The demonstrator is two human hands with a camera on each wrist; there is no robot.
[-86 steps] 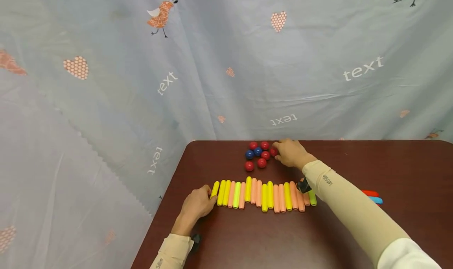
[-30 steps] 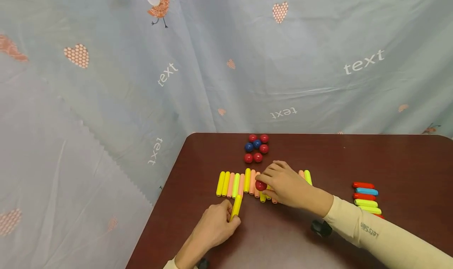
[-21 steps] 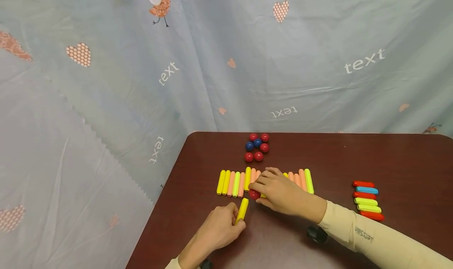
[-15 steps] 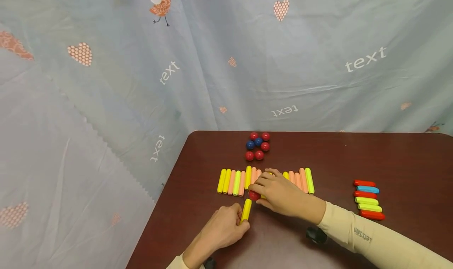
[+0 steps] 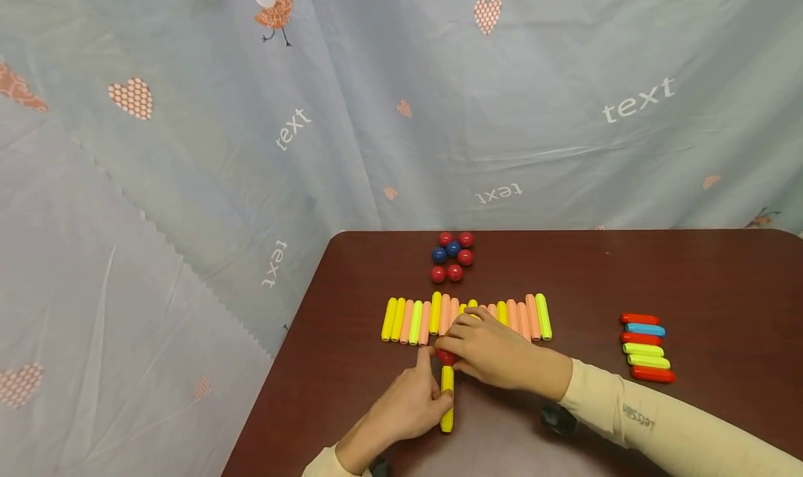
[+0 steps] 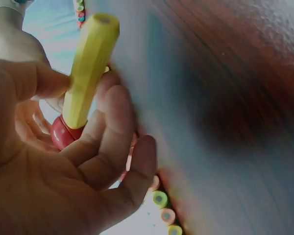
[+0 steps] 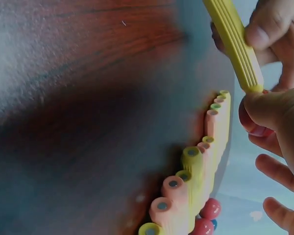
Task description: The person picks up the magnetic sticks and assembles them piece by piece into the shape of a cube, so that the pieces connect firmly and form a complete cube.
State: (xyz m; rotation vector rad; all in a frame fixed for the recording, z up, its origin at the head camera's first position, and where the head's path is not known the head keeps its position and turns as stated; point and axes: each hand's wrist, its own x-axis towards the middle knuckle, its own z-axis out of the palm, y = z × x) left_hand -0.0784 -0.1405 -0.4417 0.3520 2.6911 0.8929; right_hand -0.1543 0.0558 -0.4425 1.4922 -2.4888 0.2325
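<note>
Touching now, the yellow stick (image 5: 447, 420) and red ball (image 5: 447, 357), apart a second ago, seem to be joining. The left hand (image 5: 409, 400) pinches the stick; the right hand (image 5: 495, 348) curls round the ball.

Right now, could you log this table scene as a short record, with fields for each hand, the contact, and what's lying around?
Left hand: grips a yellow stick
Right hand: holds a red ball in its fingers
Contact: one stick end against the ball
Row of sticks: yellow, peach and green, partly hidden by the right hand
Loose balls: five red, two blue, beyond the row
Side group: six sticks, at the right
Surface: dark reddish-brown table
</note>
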